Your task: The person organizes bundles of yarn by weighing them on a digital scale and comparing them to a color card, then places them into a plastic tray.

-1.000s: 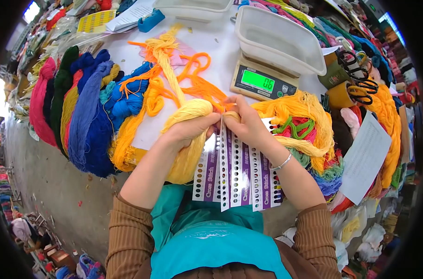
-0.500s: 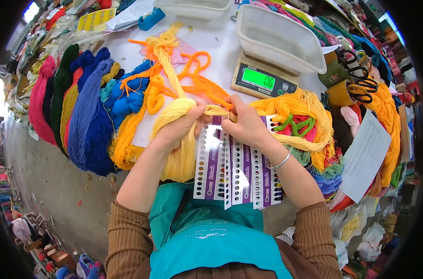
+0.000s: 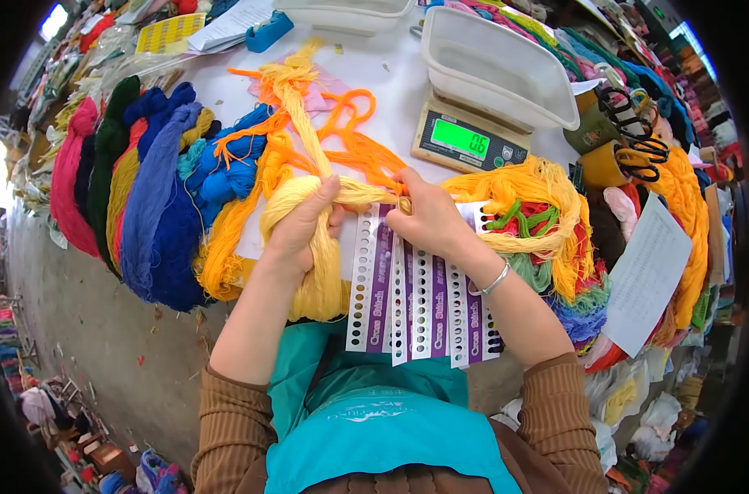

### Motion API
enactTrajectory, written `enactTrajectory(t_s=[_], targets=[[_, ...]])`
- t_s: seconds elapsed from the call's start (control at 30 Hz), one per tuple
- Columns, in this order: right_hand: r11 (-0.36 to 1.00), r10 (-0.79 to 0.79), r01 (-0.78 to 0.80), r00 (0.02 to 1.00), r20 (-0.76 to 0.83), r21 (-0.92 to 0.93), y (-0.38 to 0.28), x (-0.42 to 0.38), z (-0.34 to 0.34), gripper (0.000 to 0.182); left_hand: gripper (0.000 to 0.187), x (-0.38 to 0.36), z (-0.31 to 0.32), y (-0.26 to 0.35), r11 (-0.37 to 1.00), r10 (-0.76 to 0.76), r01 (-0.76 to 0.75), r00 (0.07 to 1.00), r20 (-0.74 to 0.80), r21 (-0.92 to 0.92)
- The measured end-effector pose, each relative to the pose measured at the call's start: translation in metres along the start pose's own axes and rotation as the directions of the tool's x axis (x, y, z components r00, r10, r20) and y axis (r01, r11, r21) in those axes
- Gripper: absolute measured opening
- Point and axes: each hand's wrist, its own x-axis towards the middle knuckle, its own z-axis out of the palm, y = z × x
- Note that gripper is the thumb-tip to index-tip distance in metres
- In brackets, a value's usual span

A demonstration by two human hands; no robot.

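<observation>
A pale yellow skein of embroidery thread (image 3: 326, 276) runs between my hands and hangs down at the table's front edge. My left hand (image 3: 302, 226) is closed around it, thumb up, with fingertips showing on the strand's far side. My right hand (image 3: 430, 216) pinches the strand's narrow twisted end. Several white and purple cross-stitch thread cards (image 3: 376, 288), with rows of punched holes, hang just under my right hand; whether its fingers also hold them is hidden. Beyond my hands lie loose orange thread (image 3: 362, 155) and another pale yellow length (image 3: 304, 123).
A digital scale (image 3: 473, 140) with a lit green display carries a white plastic tub (image 3: 498, 70). Coloured skeins (image 3: 156, 198) crowd the left. At right are a mixed thread pile (image 3: 547, 214), scissors in holders (image 3: 601, 165) and a printed sheet (image 3: 650, 272).
My left hand has shifted slightly left and opened its thumb along the thread, and the strand between my hands now looks wider. My right hand has hardly moved.
</observation>
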Motion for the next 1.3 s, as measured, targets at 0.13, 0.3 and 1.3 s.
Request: enactTrajectory(t_s=[0.13, 0.3, 1.3], targets=[[0.997, 0.043, -0.043, 0.999, 0.008, -0.061, -0.008, 0.0, 0.0, 0.049, 0.026, -0.005, 0.007, 0.004, 0.999, 0.038, -0.037, 0.999, 0.018, -0.017], [0.99, -0.006, 0.004, 1.0, -0.018, -0.138, -0.004, 0.0, 0.007, 0.047, 0.027, -0.008, 0.001, -0.002, 0.997, 0.036, -0.028, 0.994, 0.102, -0.074], [0.99, 0.031, -0.022, 0.997, 0.065, -0.142, -0.003, 0.003, 0.004, 0.053, 0.022, -0.017, -0.006, -0.008, 0.975, 0.044, 0.009, 0.972, 0.23, -0.223]])
